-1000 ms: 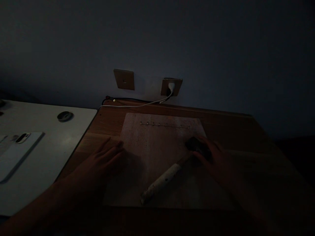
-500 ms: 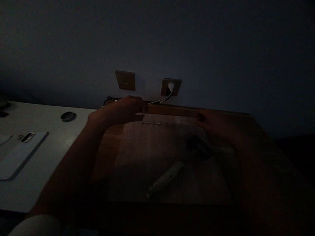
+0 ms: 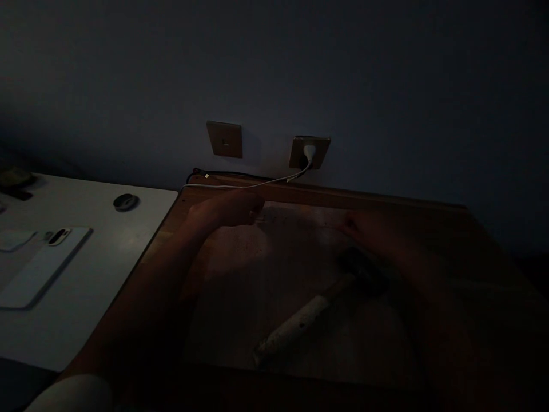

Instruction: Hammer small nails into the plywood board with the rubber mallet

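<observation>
The scene is very dark. A pale board (image 3: 257,274) lies on a brown wooden table (image 3: 429,229). My left hand (image 3: 231,209) reaches to the board's far left corner, its fingertips pinched at a small nail (image 3: 259,218) standing in the board. My right hand (image 3: 373,232) rests at the board's far right edge, fingers curled; what it holds is lost in shadow. A hammer (image 3: 300,323) with a pale handle and dark head (image 3: 360,266) lies slanted on the board, just in front of my right hand and apart from it.
A white table (image 3: 86,269) adjoins on the left, with a white phone (image 3: 43,263) and a small dark disc (image 3: 126,201) on it. Two wall plates (image 3: 224,139) sit behind; a white plug (image 3: 309,151) and cable (image 3: 240,185) run along the table's back edge.
Both hands left the near board and the hammer head and reached to the far edge by the nail row. My left hand then dropped onto the leftmost nail. The view shifted slightly left.
</observation>
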### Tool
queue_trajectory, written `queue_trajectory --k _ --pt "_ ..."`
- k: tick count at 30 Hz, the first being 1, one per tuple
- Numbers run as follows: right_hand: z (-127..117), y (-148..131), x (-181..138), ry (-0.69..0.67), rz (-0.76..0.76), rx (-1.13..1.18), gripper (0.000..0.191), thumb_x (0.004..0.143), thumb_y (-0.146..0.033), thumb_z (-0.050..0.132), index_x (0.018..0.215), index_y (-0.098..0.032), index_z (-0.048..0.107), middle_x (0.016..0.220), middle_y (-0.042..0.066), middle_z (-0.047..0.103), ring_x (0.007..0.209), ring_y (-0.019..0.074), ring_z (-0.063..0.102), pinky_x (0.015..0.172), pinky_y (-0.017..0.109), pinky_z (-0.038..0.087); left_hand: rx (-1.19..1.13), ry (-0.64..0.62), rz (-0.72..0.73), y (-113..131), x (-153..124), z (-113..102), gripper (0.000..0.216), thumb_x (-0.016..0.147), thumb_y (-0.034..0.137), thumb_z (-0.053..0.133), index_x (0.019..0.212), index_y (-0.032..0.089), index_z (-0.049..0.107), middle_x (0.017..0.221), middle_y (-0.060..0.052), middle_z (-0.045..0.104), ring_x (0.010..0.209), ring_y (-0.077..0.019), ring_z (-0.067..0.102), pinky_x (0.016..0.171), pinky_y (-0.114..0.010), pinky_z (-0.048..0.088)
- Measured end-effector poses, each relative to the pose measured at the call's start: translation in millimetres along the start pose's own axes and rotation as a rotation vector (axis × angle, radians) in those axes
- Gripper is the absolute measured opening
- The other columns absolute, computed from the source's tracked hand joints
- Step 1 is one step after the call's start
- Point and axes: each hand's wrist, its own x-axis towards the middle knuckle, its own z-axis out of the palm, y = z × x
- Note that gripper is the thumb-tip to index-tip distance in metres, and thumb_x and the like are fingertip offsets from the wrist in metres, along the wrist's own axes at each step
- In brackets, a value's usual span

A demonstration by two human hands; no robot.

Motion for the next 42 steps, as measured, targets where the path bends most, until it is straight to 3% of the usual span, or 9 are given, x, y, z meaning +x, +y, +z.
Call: queue_trajectory --k 6,10,14,25,33,35,38,40,42 --pt "5 0 -2 0.040 -0.057 0.072 0.023 0.095 -0.025 0.051 0.084 -0.020 0.070 0.086 0.011 0.075 0.076 0.0237 0.070 0.066 0.033 0.046 0.020 0.027 0.020 3 3 5 0.026 0.084 0.004 0.052 0.095 0.019 0.071 0.096 -0.004 0.077 0.080 -0.0159 0.069 0.066 -0.024 0.044" --pt "4 -6 0 0.110 -0.126 0.158 0.018 0.094 -0.025 0.053 0.093 -0.019 0.071 0.096 0.011 0.075 0.085 0.0244 0.069 0.076 0.034 0.050 -0.007 0.046 0.006 3 3 5 0.031 0.086 0.005 0.055 0.108 0.019 0.071 0.101 -0.005 0.078 0.084 -0.0163 0.071 0.070 -0.024 0.047" --pt "5 -18 3 0.108 -0.126 0.196 0.017 0.094 -0.021 0.054 0.096 -0.021 0.072 0.097 0.009 0.077 0.086 0.0235 0.071 0.077 0.032 0.050 0.019 0.059 -0.025 8 3 2 0.024 0.091 0.012 0.060 0.111 0.019 0.072 0.104 -0.006 0.078 0.089 -0.0188 0.071 0.075 -0.026 0.049" --pt "1 -25 6 0.050 -0.088 0.342 0.022 0.096 -0.019 0.057 0.104 -0.018 0.077 0.103 0.011 0.081 0.088 0.0254 0.075 0.077 0.033 0.052 -0.076 0.059 0.061 8 12 21 0.023 0.089 0.011 0.058 0.091 0.022 0.078 0.095 -0.004 0.077 0.084 -0.0177 0.069 0.079 -0.027 0.048" --pt "-1 -30 5 0.071 -0.071 0.345 0.017 0.093 -0.020 0.059 0.094 -0.022 0.076 0.098 0.009 0.080 0.089 0.0248 0.074 0.079 0.034 0.052 -0.075 0.095 0.078 2 14 27 0.021 0.089 0.013 0.058 0.087 0.021 0.077 0.090 -0.004 0.076 0.083 -0.0181 0.068 0.079 -0.028 0.047" --pt "-1 -28 5 0.112 -0.074 0.472 0.016 0.088 -0.018 0.061 0.090 -0.023 0.075 0.097 0.008 0.079 0.090 0.0251 0.073 0.082 0.035 0.053 -0.104 0.122 0.067 4 13 24 0.019 0.089 0.013 0.058 0.085 0.020 0.076 0.088 -0.004 0.075 0.080 -0.0177 0.067 0.077 -0.028 0.046" --pt "-5 -28 4 0.137 -0.019 0.905 0.008 0.080 -0.026 0.069 0.086 -0.024 0.073 0.088 0.005 0.076 0.080 0.0218 0.070 0.077 0.035 0.054 -0.205 0.214 0.068 9 13 15 0.014 0.089 0.015 0.062 0.082 0.017 0.074 0.083 -0.004 0.073 0.073 -0.0157 0.064 0.072 -0.027 0.045" --pt "-12 -31 2 0.124 0.042 1.285 0.013 0.074 -0.031 0.076 0.084 -0.024 0.071 0.083 0.002 0.072 0.072 0.0176 0.066 0.068 0.030 0.054 -0.397 0.247 0.086 11 15 10 0.013 0.090 0.021 0.066 0.080 0.015 0.071 0.074 -0.003 0.069 0.067 -0.0137 0.061 0.068 -0.026 0.044" --pt "-19 -36 0 0.130 0.110 1.619 0.018 0.069 -0.031 0.079 0.082 -0.024 0.070 0.080 0.001 0.069 0.067 0.0136 0.061 0.058 0.024 0.050 -0.737 0.235 0.100 12 18 9 0.017 0.090 0.027 0.070 0.079 0.014 0.069 0.068 -0.001 0.065 0.062 -0.0118 0.059 0.065 -0.025 0.044"
